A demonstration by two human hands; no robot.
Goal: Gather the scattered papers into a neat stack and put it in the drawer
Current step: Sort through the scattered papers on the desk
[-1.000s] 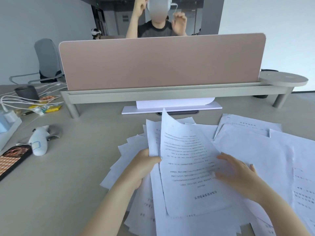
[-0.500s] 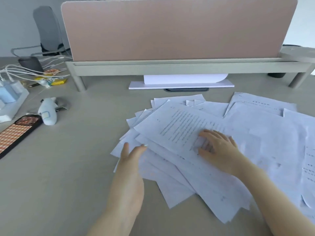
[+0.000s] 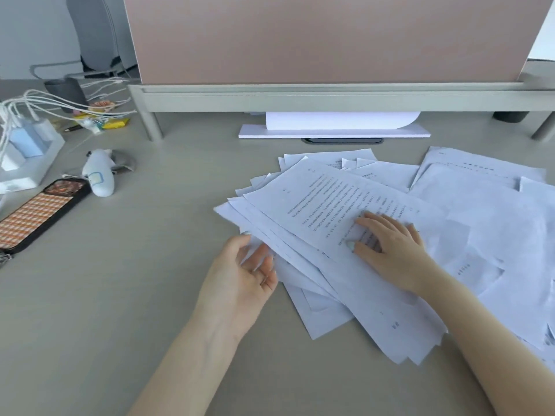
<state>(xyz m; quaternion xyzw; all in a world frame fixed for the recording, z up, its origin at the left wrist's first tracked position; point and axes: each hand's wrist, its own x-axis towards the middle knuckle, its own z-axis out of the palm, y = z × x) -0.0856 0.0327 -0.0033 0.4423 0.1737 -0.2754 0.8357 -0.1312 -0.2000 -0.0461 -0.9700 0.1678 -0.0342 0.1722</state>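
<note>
On the desk (image 3: 150,295), right of centre, the papers (image 3: 330,265) were spread in a loose fan, with a further overlapping sheaf (image 3: 495,235) lying to the right and running out of frame. The right hand (image 3: 390,247) was laid flat on the top printed sheet (image 3: 324,205), fingers spread and pressing down. The left hand (image 3: 243,277) was held open, palm turned toward the fan's left edge, its fingertips touching the lowest sheets and nothing pinched.

Several things could be judged liable to go wrong. If the fan were pushed from the left while pinned only in the middle, the lower sheets could buckle or crease instead of sliding into line. The corners jutting out toward the near desk edge could be folded under. The right-hand sheaf could be left behind (part of it lay outside the view), so the stack would be incomplete. No drawer was visible, so its position could not be told.

Two hands were counted. Roughly eight to ten sheet edges could be made out in the fan, and at least four in the right-hand sheaf; an exact count could not be given. One phone (image 3: 39,217) in a checked case, one small white plush toy (image 3: 100,175) and one charger block (image 3: 27,145) with several cables were seen at the left, well apart from the papers
</note>
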